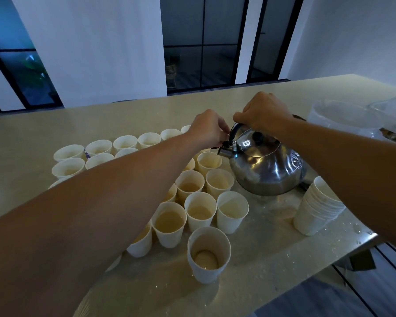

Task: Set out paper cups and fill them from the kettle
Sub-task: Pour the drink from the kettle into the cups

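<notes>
Fingers [222, 139] of left hand [207, 129]: pinched together on the small cap fitting at the kettle's spout [224, 152]. Fingers of right hand [264, 113]: curled tight round the black handle [234, 130], fully closed.

Nearest item: single paper cup [208, 253], upright, a little liquid in the bottom. Thin-walled, light, easily crushed or tipped; best taken low on the side.

Next: cluster of filled cups [200, 210], rims touching or nearly so, on the wet table [261, 259]. Stack of spare cups [316, 209] at right, leaning.

Middle: steel kettle [268, 168], held just above the table beside the cluster. Rigid, smooth, probably heavy if charged, likely slippery where wet; handle the sound hold. Tilted, spout pointing left toward the cups, long axis running left to right.

Far: row of cups [124, 143] along the back; clear plastic bag [343, 117] far right.
</notes>
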Action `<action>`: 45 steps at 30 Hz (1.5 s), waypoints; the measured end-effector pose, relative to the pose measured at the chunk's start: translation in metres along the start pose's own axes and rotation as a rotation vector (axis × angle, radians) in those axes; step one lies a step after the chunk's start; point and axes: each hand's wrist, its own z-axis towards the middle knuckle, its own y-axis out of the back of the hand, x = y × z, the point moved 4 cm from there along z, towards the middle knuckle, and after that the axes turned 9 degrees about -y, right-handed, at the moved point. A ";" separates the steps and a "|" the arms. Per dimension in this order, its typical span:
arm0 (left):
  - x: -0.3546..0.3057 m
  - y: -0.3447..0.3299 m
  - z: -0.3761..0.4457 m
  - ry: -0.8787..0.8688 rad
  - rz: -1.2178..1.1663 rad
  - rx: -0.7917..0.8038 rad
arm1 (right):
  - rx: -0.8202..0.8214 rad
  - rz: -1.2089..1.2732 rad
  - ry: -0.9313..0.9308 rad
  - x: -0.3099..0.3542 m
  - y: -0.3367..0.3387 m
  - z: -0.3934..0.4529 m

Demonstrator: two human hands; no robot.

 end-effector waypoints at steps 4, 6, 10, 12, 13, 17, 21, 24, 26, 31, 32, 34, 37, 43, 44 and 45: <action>-0.006 0.000 0.001 -0.063 0.048 0.010 | 0.021 0.104 -0.042 -0.006 0.003 -0.001; -0.010 0.001 -0.001 -0.086 0.095 0.026 | 0.038 0.150 -0.053 -0.009 0.006 -0.002; -0.021 0.002 -0.003 -0.140 0.195 0.055 | 0.087 0.190 -0.039 -0.015 0.014 -0.002; -0.027 0.004 -0.005 -0.154 0.218 0.057 | 0.085 0.211 -0.033 -0.018 0.019 -0.002; -0.031 0.005 -0.006 -0.164 0.227 0.065 | 0.086 0.222 -0.032 -0.019 0.021 -0.002; -0.041 0.005 -0.011 -0.193 0.226 0.140 | 0.114 0.234 0.013 -0.026 0.027 -0.006; -0.043 -0.001 -0.015 -0.191 0.219 0.181 | 0.113 0.175 0.079 -0.026 0.028 -0.011; -0.041 -0.005 -0.019 -0.181 0.197 0.192 | 0.124 0.151 0.100 -0.024 0.028 -0.015; -0.040 -0.007 -0.021 -0.177 0.187 0.194 | 0.133 0.145 0.107 -0.024 0.027 -0.017; -0.035 -0.010 -0.025 -0.196 0.206 0.216 | 0.135 0.111 0.148 -0.020 0.023 -0.021; -0.035 -0.011 -0.025 -0.199 0.212 0.212 | 0.135 0.098 0.160 -0.019 0.022 -0.021; -0.033 -0.012 -0.025 -0.203 0.217 0.205 | 0.134 0.075 0.174 -0.018 0.022 -0.022; -0.032 -0.013 -0.026 -0.200 0.214 0.206 | 0.143 0.071 0.179 -0.018 0.023 -0.021; -0.032 -0.016 -0.025 -0.188 0.189 0.212 | 0.143 0.035 0.190 -0.018 0.024 -0.022; -0.032 -0.016 -0.025 -0.190 0.190 0.214 | 0.147 0.031 0.192 -0.017 0.024 -0.022; -0.032 -0.016 -0.026 -0.192 0.194 0.215 | 0.150 0.027 0.194 -0.017 0.025 -0.022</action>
